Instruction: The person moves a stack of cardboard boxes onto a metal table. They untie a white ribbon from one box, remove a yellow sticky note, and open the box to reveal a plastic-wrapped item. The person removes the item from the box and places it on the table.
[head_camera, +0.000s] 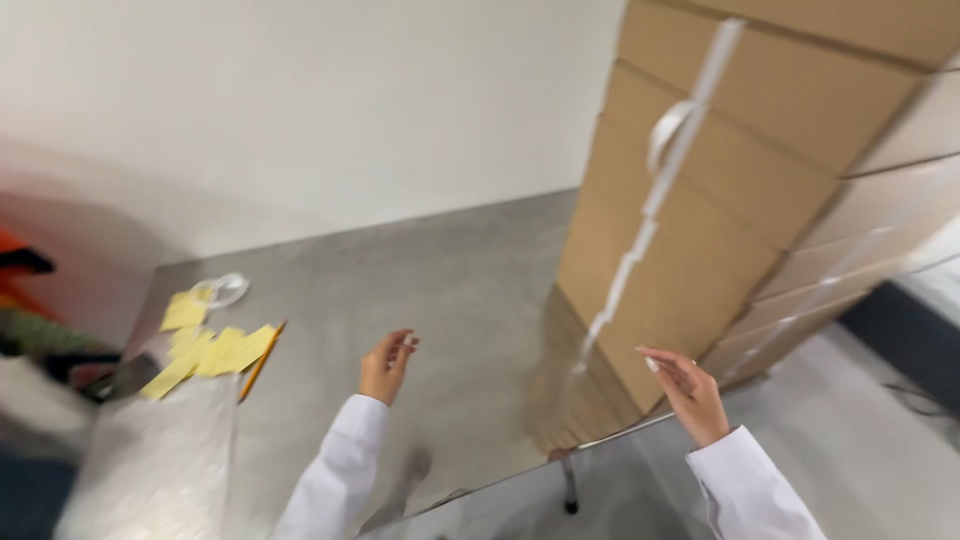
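A shiny metal table (450, 280) fills the middle of the view, and everything here is told from it. On the far left part of the table lie some yellow paper notes (215, 350), spread in a loose pile. A pencil (262, 360) lies just beside them, on their right edge. Behind the notes sits a small roll of clear tape (225, 288). In front of the notes, at the near left corner of the table, lies a sheet of silver bubble wrap (150, 460). Over the middle of the table hangs the left hand (387, 365), in a white sleeve. Its fingers are loose and half curled, and it holds nothing. On the right side of the table stands a tall stack of brown cardboard boxes (700, 200), tied with a white plastic strap (660, 180) that runs down the front. The right hand (688, 390) is past the near right edge of the table, close to the bottom of the stack but not touching it. It is spread wide and holds nothing.
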